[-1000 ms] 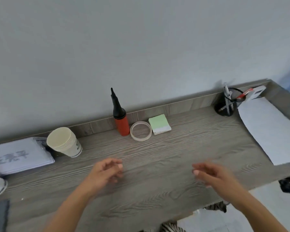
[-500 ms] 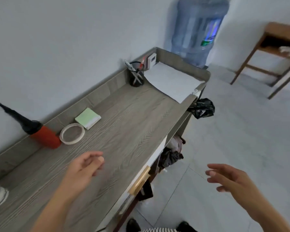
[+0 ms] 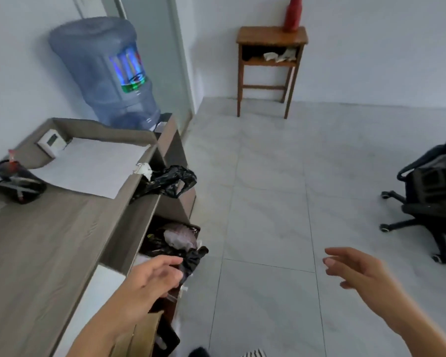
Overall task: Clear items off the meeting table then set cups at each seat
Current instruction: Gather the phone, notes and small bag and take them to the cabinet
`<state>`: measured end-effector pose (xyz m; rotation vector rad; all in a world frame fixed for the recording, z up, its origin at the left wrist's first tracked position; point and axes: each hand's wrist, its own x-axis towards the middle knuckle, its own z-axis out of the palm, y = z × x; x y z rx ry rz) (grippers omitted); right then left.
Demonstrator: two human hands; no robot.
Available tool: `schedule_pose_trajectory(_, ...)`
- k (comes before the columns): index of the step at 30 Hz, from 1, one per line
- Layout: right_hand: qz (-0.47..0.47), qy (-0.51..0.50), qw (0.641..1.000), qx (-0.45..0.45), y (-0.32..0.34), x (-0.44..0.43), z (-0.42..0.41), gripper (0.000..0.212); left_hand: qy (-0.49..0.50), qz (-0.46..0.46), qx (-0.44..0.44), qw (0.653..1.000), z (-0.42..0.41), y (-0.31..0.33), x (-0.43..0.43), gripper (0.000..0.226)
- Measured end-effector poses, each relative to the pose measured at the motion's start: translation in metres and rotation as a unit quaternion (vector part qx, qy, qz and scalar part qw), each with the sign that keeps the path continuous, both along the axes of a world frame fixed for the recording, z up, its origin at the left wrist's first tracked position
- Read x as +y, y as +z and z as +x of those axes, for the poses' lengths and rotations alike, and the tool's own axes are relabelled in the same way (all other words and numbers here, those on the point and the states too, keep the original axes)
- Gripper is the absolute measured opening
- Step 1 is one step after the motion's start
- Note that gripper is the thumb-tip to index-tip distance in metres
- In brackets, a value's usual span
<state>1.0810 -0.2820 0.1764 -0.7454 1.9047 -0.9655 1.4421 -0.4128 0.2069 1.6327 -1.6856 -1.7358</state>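
head view: left hand (image 3: pixel 150 279) and right hand (image 3: pixel 358 269) hang released, grasping nothing, beside the grey wood-grain bench (image 3: pixel 36 248) above pale floor tiles (image 3: pixel 268 228).

Black office chair (image 3: pixel 428 191) beyond the right hand (image 3: pixel 358 274) cut by the edge, pen holder (image 3: pixel 16 184) blurred, shelf clutter (image 3: pixel 175 238) partly behind the left hand (image 3: pixel 150 282)

left arm: bare forearm enters from bottom left, reaching forward
left hand (image 3: pixel 152 282): fingers loosely extended, relaxed, holding nothing
right arm: bare forearm enters from bottom right
right hand (image 3: pixel 358 271): fingers relaxed, slightly spread, pointing left, holding nothing
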Motion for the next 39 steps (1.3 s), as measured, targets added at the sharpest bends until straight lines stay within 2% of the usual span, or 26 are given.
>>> schedule_pose_trajectory(3,-0.004,-0.046,0.999,-0.012,-0.002,0.002,-0.037,0.017,-0.015,0.003,-0.008,1.0,-0.034,0.0,-0.031,0.054)
schedule_pose_trajectory(6,0.003,-0.09,0.996,-0.018,-0.01,-0.003,-0.071,0.017,0.033,-0.032,-0.019,0.999,-0.069,-0.013,-0.077,0.021)
schedule_pose_trajectory(10,0.011,-0.148,0.989,-0.014,-0.02,-0.026,-0.119,0.017,0.028,-0.051,-0.018,0.998,-0.142,-0.029,-0.147,0.017)
schedule_pose_trajectory(15,0.016,-0.205,0.979,0.004,-0.005,-0.076,-0.185,0.018,-0.088,-0.044,0.009,0.995,-0.267,-0.025,-0.234,0.018)
schedule_pose_trajectory(19,-0.02,-0.259,0.965,0.027,0.02,-0.111,-0.235,0.019,-0.18,-0.081,0.022,0.98,-0.37,-0.003,-0.3,0.011)
schedule_pose_trajectory(21,-0.02,-0.285,0.958,0.011,0.022,-0.118,-0.255,0.021,-0.217,-0.091,0.029,0.972,-0.416,0.003,-0.328,0.01)
schedule_pose_trajectory(23,-0.012,-0.306,0.952,-0.012,0.02,-0.123,-0.274,0.034,-0.231,-0.094,0.044,0.967,-0.459,0.004,-0.353,0.012)
schedule_pose_trajectory(26,0.006,-0.324,0.946,-0.015,0.011,-0.127,-0.315,0.086,-0.248,-0.094,0.047,0.963,-0.522,-0.009,-0.378,0.012)
schedule_pose_trajectory(27,0.016,-0.333,0.943,-0.009,0.005,-0.129,-0.336,0.091,-0.26,-0.089,0.041,0.961,-0.545,-0.017,-0.385,0.013)
schedule_pose_trajectory(28,0.027,-0.34,0.94,-0.003,0.002,-0.134,-0.359,0.085,-0.275,-0.078,0.033,0.958,-0.569,-0.024,-0.39,0.012)
schedule_pose_trajectory(31,0.033,-0.356,0.934,0.004,-0.002,-0.16,-0.437,0.035,-0.319,-0.046,0.013,0.947,-0.639,-0.039,-0.405,0.009)
schedule_pose_trajectory(33,0.036,-0.355,0.934,0.024,0.002,-0.184,-0.488,0.024,-0.339,-0.037,0.002,0.94,-0.687,-0.031,-0.419,0.03)
schedule_pose_trajectory(35,0.027,-0.343,0.938,0.041,0.011,-0.214,-0.537,0.023,-0.361,-0.039,-0.003,0.932,-0.735,-0.012,-0.439,0.062)
schedule_pose_trajectory(36,0.02,-0.338,0.94,0.045,0.015,-0.229,-0.561,0.023,-0.36,-0.052,0.0,0.932,-0.756,-0.008,-0.451,0.069)
schedule_pose_trajectory(37,0.018,-0.328,0.943,0.049,0.018,-0.243,-0.585,0.023,-0.351,-0.068,0.007,0.934,-0.776,-0.004,-0.463,0.061)
schedule_pose_trajectory(39,0.021,-0.302,0.952,0.056,0.024,-0.271,-0.626,0.022,-0.311,-0.074,0.045,0.947,-0.811,0.0,-0.482,0.024)
